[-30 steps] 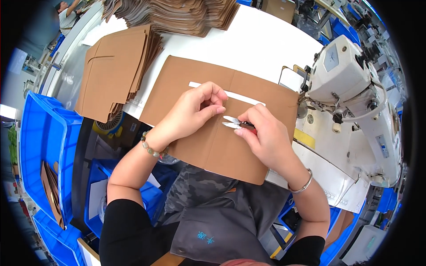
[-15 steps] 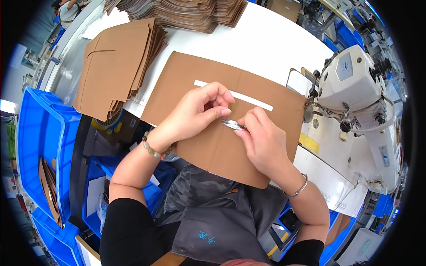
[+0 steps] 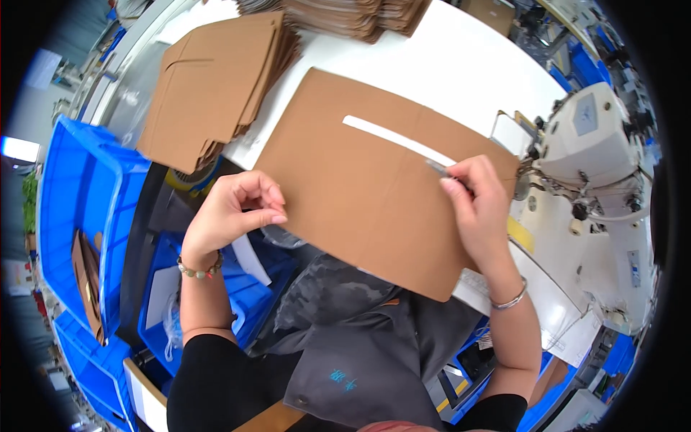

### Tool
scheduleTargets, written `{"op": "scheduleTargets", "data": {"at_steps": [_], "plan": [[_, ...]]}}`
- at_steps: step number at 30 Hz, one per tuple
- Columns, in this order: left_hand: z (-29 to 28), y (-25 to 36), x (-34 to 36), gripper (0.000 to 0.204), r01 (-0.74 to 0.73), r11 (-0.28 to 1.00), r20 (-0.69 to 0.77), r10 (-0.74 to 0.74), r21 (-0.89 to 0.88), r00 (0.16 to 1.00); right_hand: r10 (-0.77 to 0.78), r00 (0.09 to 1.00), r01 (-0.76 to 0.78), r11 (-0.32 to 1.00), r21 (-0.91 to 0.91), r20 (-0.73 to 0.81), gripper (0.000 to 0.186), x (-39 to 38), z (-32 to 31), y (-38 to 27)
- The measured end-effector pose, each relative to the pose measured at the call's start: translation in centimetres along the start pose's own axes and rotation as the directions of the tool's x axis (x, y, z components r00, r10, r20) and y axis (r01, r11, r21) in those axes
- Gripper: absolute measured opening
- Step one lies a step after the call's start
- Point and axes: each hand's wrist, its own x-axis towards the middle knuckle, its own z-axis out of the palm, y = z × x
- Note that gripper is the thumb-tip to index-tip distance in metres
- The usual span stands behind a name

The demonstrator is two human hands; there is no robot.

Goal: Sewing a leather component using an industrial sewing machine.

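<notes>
A flat brown panel [image 3: 374, 194] lies on the white table, its near edge reaching over my lap. Across it runs a long narrow white strip [image 3: 389, 137]; I cannot tell whether it is a slot or a strip laid on. My right hand [image 3: 479, 205], over the panel's right part, is closed around small metal thread snips [image 3: 437, 167], whose tip points at the strip's right end. Past the panel's left edge, above a blue bin, my left hand [image 3: 237, 212] is held with thumb and fingertips pinched together. Whatever may be between them is too small to make out.
Stacked brown panels [image 3: 216, 79] lie at the left of the white table [image 3: 468, 68], with more piles [image 3: 338, 18] at the far side. A white sewing machine [image 3: 586, 137] stands at the right. Blue bins [image 3: 86, 187] are at the left, one holding brown pieces.
My left hand has moved left from the middle of the panel to beyond its edge. My right hand has shifted right with the snips, away from the panel's centre line.
</notes>
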Motion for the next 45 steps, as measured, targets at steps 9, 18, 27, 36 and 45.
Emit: {"op": "scheduleTargets", "data": {"at_steps": [9, 18, 27, 36, 45], "plan": [[-5.9, -15.0, -1.4, 0.026, 0.466, 0.781, -0.492, -0.237, 0.416, 0.838, 0.025, 1.0, -0.025, 0.999, 0.039, 0.017, 0.008, -0.2, 0.6, 0.0], [-7.1, -17.8, -1.1, 0.03, 0.544, 0.674, -0.572, -0.214, 0.501, 0.792, -0.009, 1.0, 0.009, 1.0, 0.006, 0.002, 0.009, -0.2, 0.7, 0.2], [-1.3, -5.2, -0.8, 0.06, 0.176, 0.978, -0.105, -0.188, -0.114, 0.977, 0.036, 0.999, -0.037, 0.986, 0.164, 0.013, 0.014, 0.0, 0.6, 0.6], [4.7, 4.3, 3.1, 0.03, -0.199, 0.808, -0.326, 0.431, 0.555, 0.842, 0.015, 0.996, 0.008, 0.964, 0.267, -0.085, 0.025, -0.9, 0.1, -0.3], [-17.9, 9.7, 1.4, 0.029, -0.37, 0.925, -0.756, 0.302, 0.085, 0.58, -0.093, 0.983, 0.116, 0.982, 0.146, -0.155, 0.026, -1.3, 0.1, -0.1]]}}
